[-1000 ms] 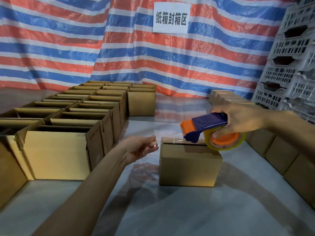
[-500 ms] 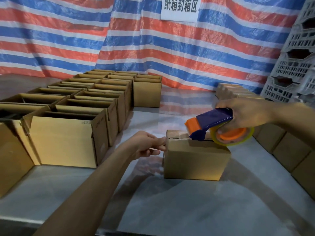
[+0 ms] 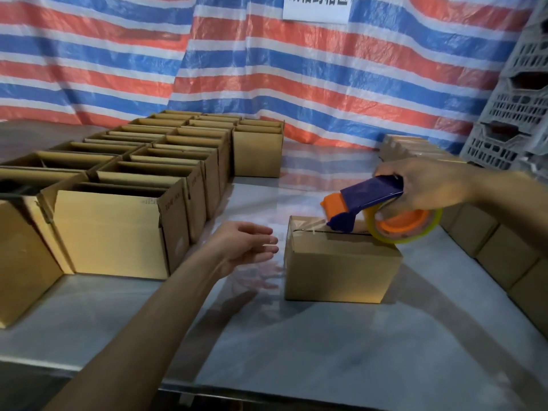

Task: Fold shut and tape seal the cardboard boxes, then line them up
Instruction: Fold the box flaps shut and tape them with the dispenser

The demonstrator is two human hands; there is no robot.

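A small closed cardboard box stands on the table in the middle right. Clear tape runs from its left top edge along the seam. My right hand grips a blue and orange tape dispenser whose nose rests on the box top, with its yellow tape roll over the right part of the box. My left hand hovers just left of the box with its fingers spread, touching nothing.
Several open cardboard boxes fill the left side in rows. A row of sealed boxes runs along the right edge. White plastic crates are stacked at the far right. A striped tarp hangs behind the table.
My left hand pinched the tape end onto the box's left edge, then let go and drew back with its fingers apart. The dispenser has come down onto the box top.
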